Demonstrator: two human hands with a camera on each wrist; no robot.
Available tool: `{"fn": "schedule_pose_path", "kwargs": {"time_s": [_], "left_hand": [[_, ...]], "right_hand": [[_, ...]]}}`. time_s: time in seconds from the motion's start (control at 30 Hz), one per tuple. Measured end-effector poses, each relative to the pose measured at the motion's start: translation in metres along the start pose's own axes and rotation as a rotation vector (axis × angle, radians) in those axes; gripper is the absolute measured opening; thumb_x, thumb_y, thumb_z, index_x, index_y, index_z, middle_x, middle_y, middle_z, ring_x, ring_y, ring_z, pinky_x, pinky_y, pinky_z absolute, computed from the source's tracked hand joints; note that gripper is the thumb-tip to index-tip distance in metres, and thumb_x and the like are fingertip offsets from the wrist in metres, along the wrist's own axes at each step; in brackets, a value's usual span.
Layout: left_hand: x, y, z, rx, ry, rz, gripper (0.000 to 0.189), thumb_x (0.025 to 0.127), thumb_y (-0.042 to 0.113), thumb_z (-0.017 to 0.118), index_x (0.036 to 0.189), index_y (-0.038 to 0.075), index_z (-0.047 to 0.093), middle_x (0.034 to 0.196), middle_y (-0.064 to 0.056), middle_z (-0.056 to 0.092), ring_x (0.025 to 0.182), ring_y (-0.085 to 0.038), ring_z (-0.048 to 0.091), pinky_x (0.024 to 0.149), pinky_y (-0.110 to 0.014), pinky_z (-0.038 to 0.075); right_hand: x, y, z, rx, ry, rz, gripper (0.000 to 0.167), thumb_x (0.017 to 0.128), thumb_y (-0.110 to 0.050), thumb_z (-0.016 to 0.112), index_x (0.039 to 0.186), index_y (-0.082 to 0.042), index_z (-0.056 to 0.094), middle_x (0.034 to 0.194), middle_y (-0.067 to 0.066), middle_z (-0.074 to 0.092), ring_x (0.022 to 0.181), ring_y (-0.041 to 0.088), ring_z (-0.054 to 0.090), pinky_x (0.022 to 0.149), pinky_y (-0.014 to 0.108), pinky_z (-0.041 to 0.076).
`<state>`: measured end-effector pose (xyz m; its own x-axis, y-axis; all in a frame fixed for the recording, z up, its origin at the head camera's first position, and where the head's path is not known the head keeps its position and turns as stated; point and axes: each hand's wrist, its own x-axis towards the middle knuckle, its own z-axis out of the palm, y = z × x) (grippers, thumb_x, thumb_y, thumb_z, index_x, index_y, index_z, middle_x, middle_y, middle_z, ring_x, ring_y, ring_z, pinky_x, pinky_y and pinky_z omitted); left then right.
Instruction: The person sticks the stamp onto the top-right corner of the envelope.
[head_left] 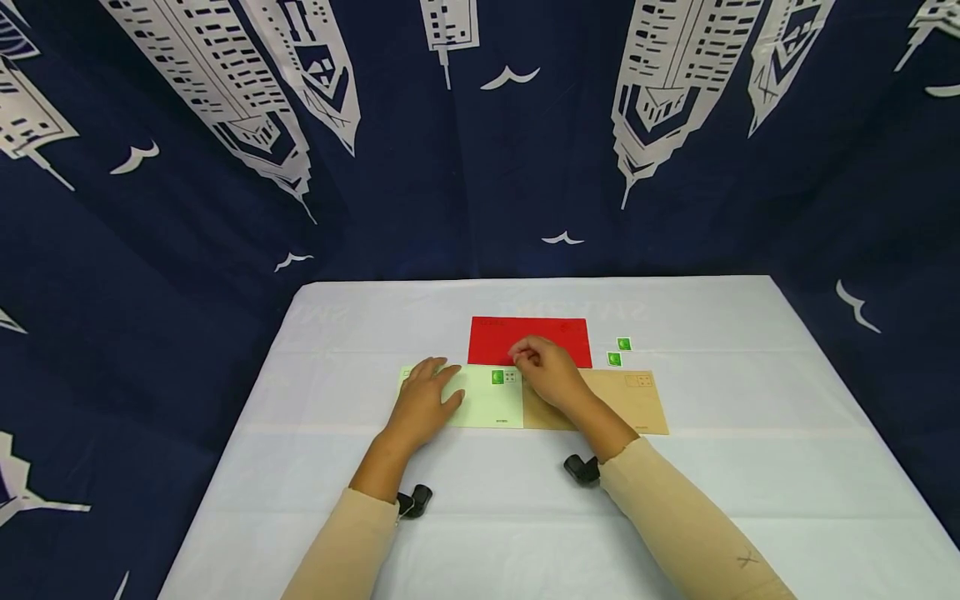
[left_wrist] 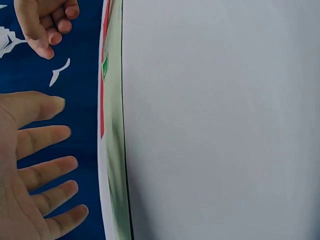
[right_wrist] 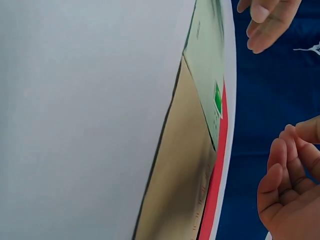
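Note:
My left hand (head_left: 425,404) hovers above the left part of a pale green envelope (head_left: 487,412), fingers spread, as the left wrist view also shows. A green stamp (head_left: 497,377) sits in that envelope's upper right corner. My right hand (head_left: 550,371) is over where the green, red and brown envelopes meet, its fingers loosely curled. In the right wrist view its thumb and index fingertips (right_wrist: 292,129) come together, with nothing visible between them. Beneath its wrist lies the brown envelope (head_left: 626,396); behind is a red envelope (head_left: 517,333).
Two loose green stamps, a far stamp (head_left: 624,343) and a nearer stamp (head_left: 614,359), lie right of the red envelope. Everything rests on a white-covered table (head_left: 495,517). A dark blue printed cloth (head_left: 480,183) hangs behind. Dark wrist cameras protrude near both sleeves.

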<state>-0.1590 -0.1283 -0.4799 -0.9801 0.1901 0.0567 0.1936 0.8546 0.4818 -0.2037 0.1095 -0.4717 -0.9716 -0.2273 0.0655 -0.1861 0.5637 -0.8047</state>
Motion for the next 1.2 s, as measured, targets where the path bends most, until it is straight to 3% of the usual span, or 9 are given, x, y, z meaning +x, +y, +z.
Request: {"fn": "schedule_pose_path", "kwargs": {"time_s": [0.27,0.57,0.87,1.2], "left_hand": [[0.001,0.006,-0.001,-0.039,0.073,0.017,0.052,0.099,0.030,0.064,0.148,0.014,0.054,0.153,-0.009,0.050,0.146,-0.029,0.042,0.121,-0.047,0.037],[-0.003,0.015,0.000,-0.094,0.126,0.041,0.051,0.098,0.030,0.066,0.145,0.012,0.056,0.147,-0.008,0.055,0.141,-0.028,0.048,0.118,-0.046,0.042],[-0.007,0.020,0.000,-0.104,0.117,0.019,0.051,0.099,0.033,0.064,0.145,0.012,0.057,0.146,-0.006,0.056,0.140,-0.025,0.048,0.117,-0.044,0.042],[-0.007,0.026,0.002,-0.127,0.113,0.035,0.054,0.099,0.033,0.064,0.149,0.015,0.052,0.149,-0.006,0.053,0.141,-0.026,0.048,0.117,-0.046,0.042]], "right_hand": [[-0.011,0.000,-0.012,0.068,-0.012,0.027,0.022,0.101,-0.022,0.061,0.119,-0.012,0.068,0.113,0.001,0.066,0.105,0.021,0.062,0.094,0.036,0.055],[-0.027,0.005,-0.030,0.108,0.023,0.025,0.021,0.101,-0.020,0.060,0.119,-0.014,0.069,0.114,0.002,0.068,0.104,0.021,0.063,0.087,0.030,0.055],[-0.035,0.012,-0.040,0.073,0.060,-0.012,0.024,0.101,-0.017,0.059,0.121,-0.007,0.068,0.114,0.005,0.069,0.105,0.020,0.065,0.091,0.028,0.054],[-0.043,0.023,-0.052,0.060,0.087,0.000,0.021,0.102,-0.014,0.057,0.120,-0.011,0.068,0.116,0.007,0.070,0.106,0.021,0.065,0.089,0.020,0.052]]}}
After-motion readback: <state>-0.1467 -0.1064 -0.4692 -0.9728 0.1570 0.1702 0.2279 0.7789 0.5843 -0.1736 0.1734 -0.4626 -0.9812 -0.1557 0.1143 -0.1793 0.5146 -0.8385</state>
